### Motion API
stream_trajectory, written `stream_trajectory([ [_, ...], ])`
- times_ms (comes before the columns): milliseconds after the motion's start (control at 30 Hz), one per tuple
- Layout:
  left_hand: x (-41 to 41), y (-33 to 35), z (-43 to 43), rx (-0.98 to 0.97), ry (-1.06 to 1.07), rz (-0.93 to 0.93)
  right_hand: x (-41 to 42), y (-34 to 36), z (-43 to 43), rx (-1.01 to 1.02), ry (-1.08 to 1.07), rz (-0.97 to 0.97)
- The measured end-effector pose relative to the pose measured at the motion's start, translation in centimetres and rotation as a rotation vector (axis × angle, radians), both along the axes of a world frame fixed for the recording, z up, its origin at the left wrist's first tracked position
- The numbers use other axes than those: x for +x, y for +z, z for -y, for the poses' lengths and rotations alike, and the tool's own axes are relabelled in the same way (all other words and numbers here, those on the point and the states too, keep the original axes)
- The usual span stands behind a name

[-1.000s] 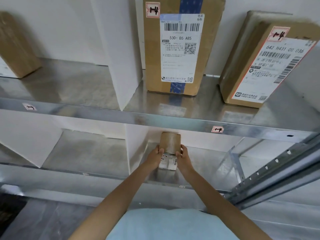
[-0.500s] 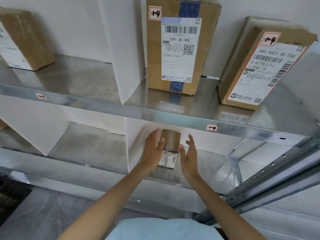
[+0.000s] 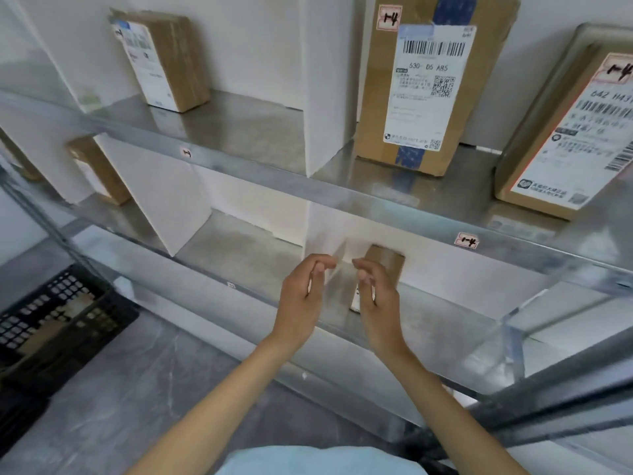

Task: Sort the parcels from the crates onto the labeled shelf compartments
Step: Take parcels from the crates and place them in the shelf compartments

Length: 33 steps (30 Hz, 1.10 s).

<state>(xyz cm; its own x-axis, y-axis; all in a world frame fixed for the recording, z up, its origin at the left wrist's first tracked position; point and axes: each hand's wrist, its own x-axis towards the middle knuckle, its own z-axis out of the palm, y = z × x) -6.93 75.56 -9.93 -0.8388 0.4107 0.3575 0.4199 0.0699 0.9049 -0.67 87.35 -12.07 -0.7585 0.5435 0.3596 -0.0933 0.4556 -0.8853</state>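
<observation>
A person's left hand (image 3: pixel 301 296) and right hand (image 3: pixel 378 303) hung in front of the lower shelf (image 3: pixel 428 323), both released, fingers loosely curled and holding nothing. The parcel (image 3: pixel 386 260), a small brown carton, stood upright on that shelf just right of the white divider (image 3: pixel 329 231) and partly behind the right hand. Whether the fingertips of that hand touched the carton could not be told. Its printed label showed only as a sliver beside the palm.

Above it, the rail of the upper shelf (image 3: pixel 342 197) carried a red-edged tag (image 3: pixel 467 240) marked 14, and a tall box (image 3: pixel 424 97) and a leaning box (image 3: pixel 561 138) bearing the same number sat on that level. A black crate (image 3: pixel 51 303) lay on the floor to the left.

The placement looked done, but the risks from here were plain. The parcel stood on a narrow end and seemed near the front lip of smooth metal, so a knuckle or wrist catching it as the right hand drew away could tip it forward off the shelf. A sideways brush could knock it against the divider and leave it face-down, hiding its label. The small tag (image 3: pixel 231 285) on the lower rail was too blurred to read, so a mismatch between parcel and compartment could not be ruled out. The leaning box also looked likely to slide if the shelf were jolted.
</observation>
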Motion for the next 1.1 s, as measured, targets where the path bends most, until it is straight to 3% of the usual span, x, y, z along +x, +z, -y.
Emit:
stream_trajectory([
  [233, -1.0, 0.3, 11.5, 0.023, 0.259, 0.014, -1.4, 1.7, 8.5, -0.075, 0.166, -0.007],
  [667, 1.1, -0.2, 42.9, -0.047, 0.907, 0.101, -9.9, 4.1, 35.3, -0.061, 0.668, 0.069],
  [1100, -7.8, -1.9, 51.2, -0.037, 1.189, 0.189, -22.8, 1.7, 45.1, -0.043, 0.92, 0.181],
])
